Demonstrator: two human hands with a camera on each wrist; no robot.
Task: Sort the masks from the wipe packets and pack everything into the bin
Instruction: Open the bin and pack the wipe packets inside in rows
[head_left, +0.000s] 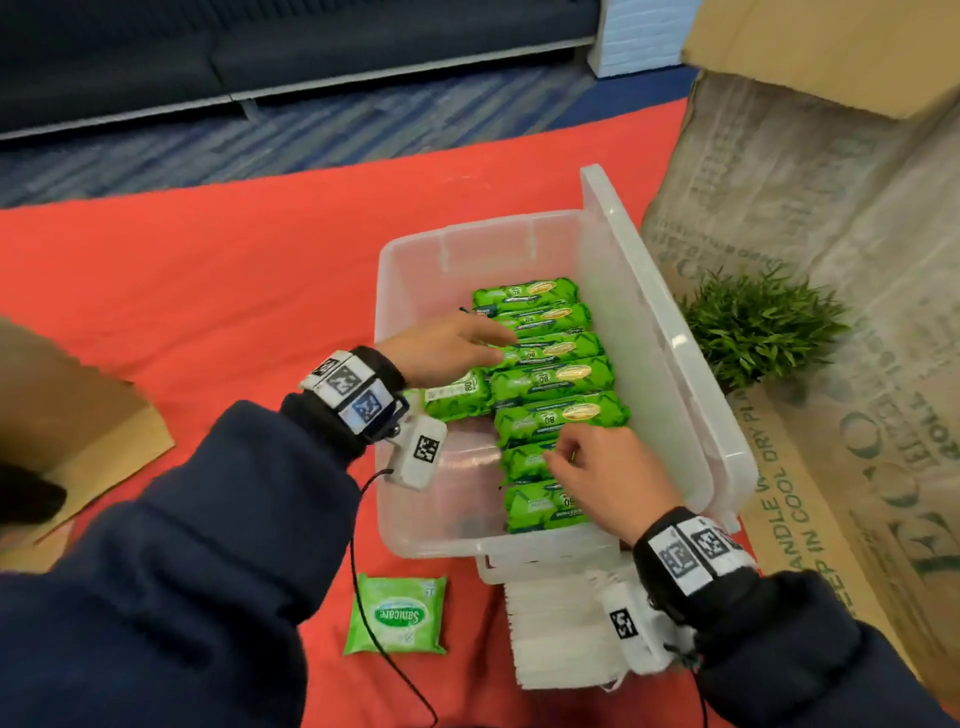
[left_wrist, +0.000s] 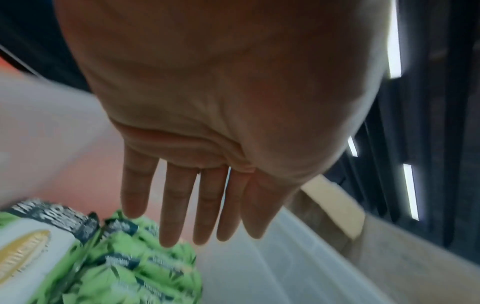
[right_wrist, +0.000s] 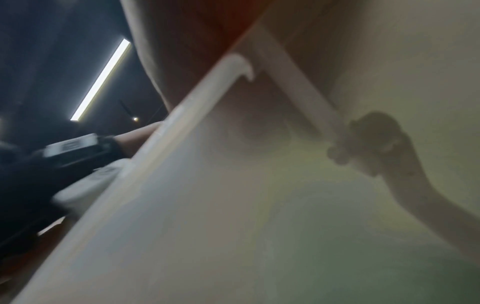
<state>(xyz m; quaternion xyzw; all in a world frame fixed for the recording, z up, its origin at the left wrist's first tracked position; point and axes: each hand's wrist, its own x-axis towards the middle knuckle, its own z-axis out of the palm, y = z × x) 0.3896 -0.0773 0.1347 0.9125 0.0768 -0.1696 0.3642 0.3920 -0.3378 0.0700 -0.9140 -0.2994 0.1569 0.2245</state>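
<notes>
Green wipe packets (head_left: 550, 405) stand in a row along the bin's (head_left: 415, 535) lid-side wall. Left hand (head_left: 447, 348) lies flat on them, fingers straight; right hand (head_left: 608, 478) has fingers curled, grip unclear. Packets look soft and slippery; take them by the middle.

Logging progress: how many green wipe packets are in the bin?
8: seven in a row along the bin's right side, one beside the left hand; others may hide underneath.

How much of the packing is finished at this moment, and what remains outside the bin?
Done: a row of green wipe packets stands in the bin. In hand: the left hand and right hand touch that row. Left: the light-green packet and the white masks lie on the red mat.
</notes>
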